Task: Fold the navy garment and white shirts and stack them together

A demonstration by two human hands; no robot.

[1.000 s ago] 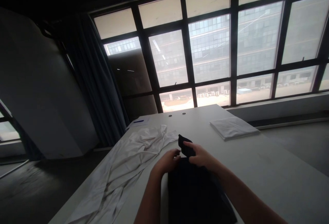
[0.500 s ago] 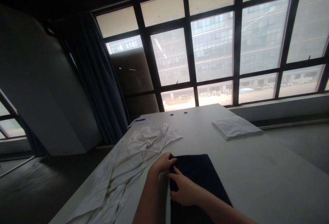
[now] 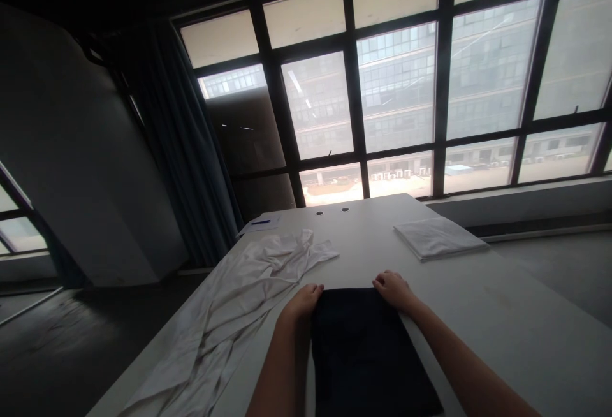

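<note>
A dark folded cloth (image 3: 366, 347) lies flat on the white table in front of me, its near end cut off by the bottom of the view. My left hand (image 3: 305, 302) grips its far left corner, fingers closed on the edge. At the far right corner my right hand (image 3: 393, 289) pinches the cloth in the same way, thumb and fingertips together. Left of it a crumpled white garment (image 3: 248, 289) spreads along the table. Which kind of garment the dark cloth is, I cannot tell.
A neatly folded white cloth (image 3: 437, 237) rests toward the far right of the table (image 3: 516, 334). Paper with a blue pen (image 3: 261, 222) lies at the far left edge. Two round inserts (image 3: 345, 210) sit near the far end. Large windows and a blue curtain (image 3: 191, 168) stand beyond.
My right hand has moved from the cloth's left side across to its far right corner. My left hand stays at the far left corner.
</note>
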